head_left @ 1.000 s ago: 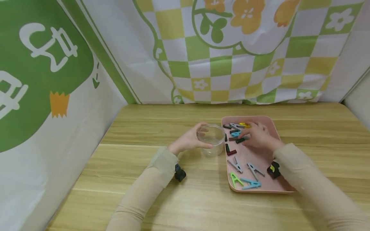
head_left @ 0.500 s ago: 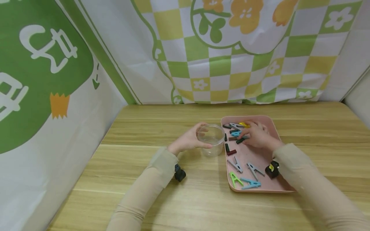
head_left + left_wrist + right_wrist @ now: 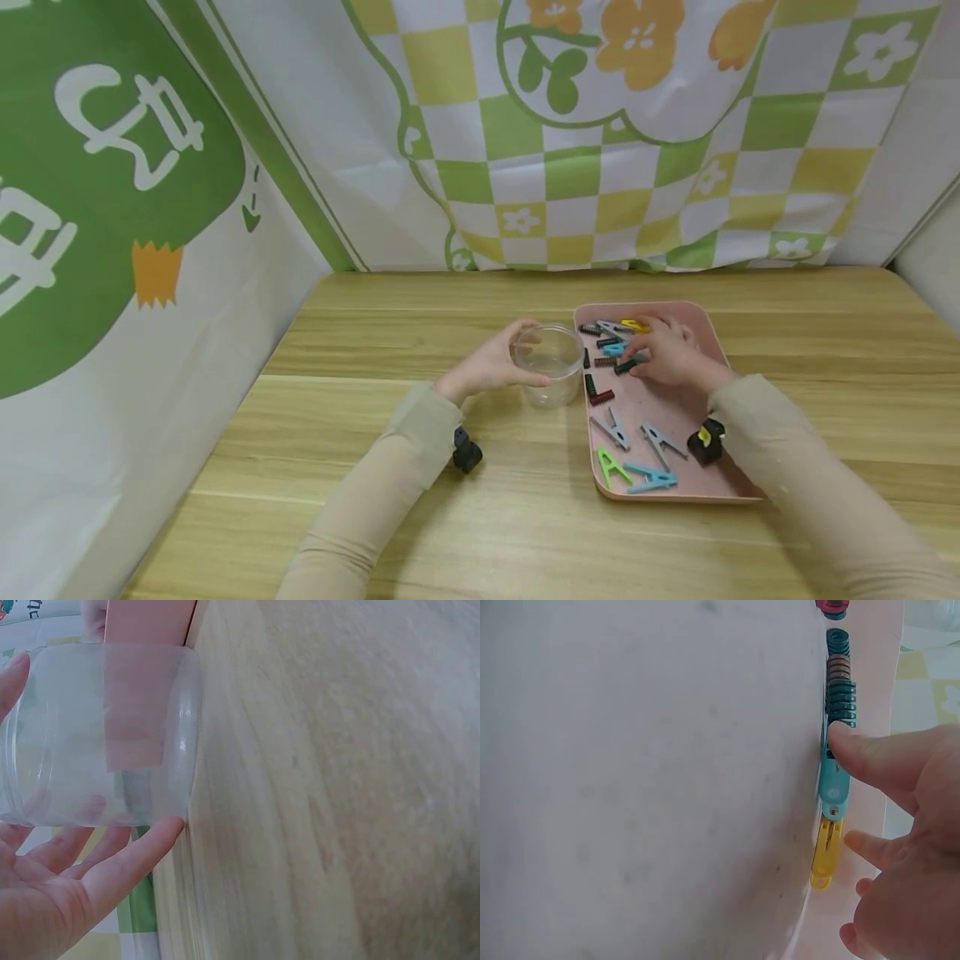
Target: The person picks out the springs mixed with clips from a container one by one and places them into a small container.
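The dark green spring (image 3: 624,367) lay in the pink tray (image 3: 637,396), near its left wall. Clock positions were read from this spring in the head view, with 12 at the table's far edge.

The right hand (image 3: 667,350) was at 2 o'clock, reaching into the tray. Its thumb and index finger were at the near end of the spring; whether they pinched it could not be determined. In the right wrist view, the remaining visible fingers were apart from one another.

Inside the tray, a brown spring (image 3: 604,362) lay at 9 o'clock, and a dark red spring (image 3: 602,398) between 7 and 8. A blue clip (image 3: 612,350) lay at 11, with a yellow clip (image 3: 633,325) at 12. A lime-green clip (image 3: 609,460) lay at 6.

Outside the tray, at 9 o'clock, a clear container (image 3: 551,392) stood upright just beside the wall. The left hand (image 3: 491,362) gripped it from its 9 o'clock side, thumb and fingers spread around the wall.

The wooden table (image 3: 525,533) extended beneath; a checkered curtain (image 3: 573,175) hung at 12.
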Demonstrator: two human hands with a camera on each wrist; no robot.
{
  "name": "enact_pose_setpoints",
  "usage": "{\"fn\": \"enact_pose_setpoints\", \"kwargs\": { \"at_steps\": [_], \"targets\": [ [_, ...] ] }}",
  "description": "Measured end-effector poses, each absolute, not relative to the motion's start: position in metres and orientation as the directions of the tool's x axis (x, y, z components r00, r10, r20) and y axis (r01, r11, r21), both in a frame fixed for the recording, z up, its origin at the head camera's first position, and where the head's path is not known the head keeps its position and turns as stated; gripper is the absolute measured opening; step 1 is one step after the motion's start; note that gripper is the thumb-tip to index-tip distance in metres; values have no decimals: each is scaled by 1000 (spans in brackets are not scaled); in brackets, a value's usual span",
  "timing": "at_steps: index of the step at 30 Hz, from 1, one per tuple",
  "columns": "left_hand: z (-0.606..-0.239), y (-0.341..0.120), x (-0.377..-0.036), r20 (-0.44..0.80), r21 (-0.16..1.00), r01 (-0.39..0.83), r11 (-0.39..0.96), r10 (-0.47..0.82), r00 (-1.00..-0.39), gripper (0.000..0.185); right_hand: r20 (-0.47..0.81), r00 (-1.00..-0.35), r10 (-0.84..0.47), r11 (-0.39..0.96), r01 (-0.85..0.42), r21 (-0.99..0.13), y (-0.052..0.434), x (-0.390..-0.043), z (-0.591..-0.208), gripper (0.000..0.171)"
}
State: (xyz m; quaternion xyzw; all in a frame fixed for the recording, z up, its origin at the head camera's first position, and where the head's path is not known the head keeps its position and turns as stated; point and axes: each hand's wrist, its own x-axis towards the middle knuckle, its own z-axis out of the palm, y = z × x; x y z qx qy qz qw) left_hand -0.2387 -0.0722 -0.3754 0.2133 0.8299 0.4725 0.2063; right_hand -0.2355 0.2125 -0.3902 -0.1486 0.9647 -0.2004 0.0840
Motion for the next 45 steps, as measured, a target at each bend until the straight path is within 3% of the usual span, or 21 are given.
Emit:
{"fn": "enact_pose_setpoints", "kwargs": {
  "at_steps": [28, 39, 45],
  "targets": [
    [-375, -74, -239, -138, 873, 163, 459, 554, -821, 84, -153, -945, -290, 852, -182, -492, 209, -234, -367, 13],
    [-375, -74, -239, -141, 873, 163, 459, 557, -818, 83, -90, -933, -347, 854, -275, -442, 212, -232, -354, 15],
    [-374, -74, -238, -141, 878, 157, 452, 557, -818, 83, -85, -940, -331, 863, -265, -430, 211, -231, -345, 17]
  ]
}}
